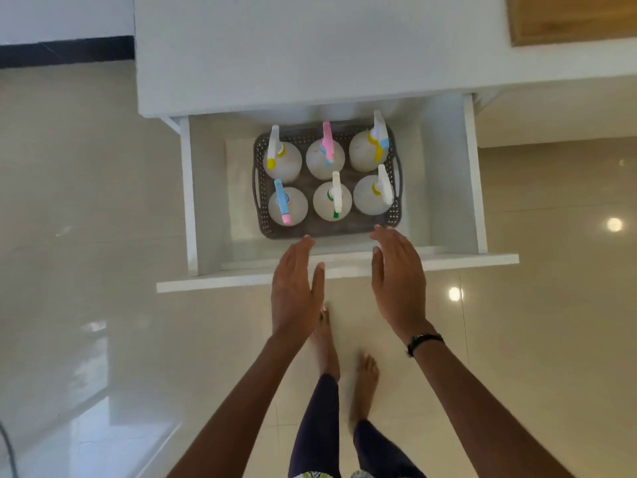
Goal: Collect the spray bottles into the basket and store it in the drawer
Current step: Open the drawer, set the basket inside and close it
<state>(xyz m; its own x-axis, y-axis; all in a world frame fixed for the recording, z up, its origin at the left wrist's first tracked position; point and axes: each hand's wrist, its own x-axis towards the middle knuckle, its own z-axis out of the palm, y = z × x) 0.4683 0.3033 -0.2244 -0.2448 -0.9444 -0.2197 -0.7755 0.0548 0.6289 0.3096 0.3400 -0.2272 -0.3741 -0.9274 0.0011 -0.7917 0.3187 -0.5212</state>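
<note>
1. The left hand (297, 288) is flat and spread, fingers straight and held close together, thumb out to the side; it holds nothing, and its fingertips reach over the front panel of the drawer (477, 188) toward the near edge of the basket (396, 215); whether they touch it cannot be told
2. The right hand (396, 281) is likewise spread flat with an empty grip, palm turned inward toward the left hand, and its fingertips lie at the basket's near right corner; contact cannot be told
3. Both hands hover over the drawer's front edge, apart from each other, and a dark bracelet (424, 341) sits on the right wrist
4. The drawer is white and pulled well out from under the white desk (310, 53); the basket sits on its floor, set toward the back and a little right of the middle
5. The basket is dark, perforated, with a handle loop on each short side, and it holds six spray bottles (325, 159) standing upright in two rows of three
6. The bottles are pale and round-bodied; the back row has a white-and-yellow trigger head, a pink one and a white one with yellow and blue; the front row has a blue-and-pink head, a white one with green and a white one with yellow
7. The bottles stand close together, nearly filling the basket
8. Below the drawer the glossy tiled floor (86, 201) shows the person's bare feet (363, 384) and dark trouser legs
9. A wooden board (568, 19) lies at the desk's far right corner
</note>
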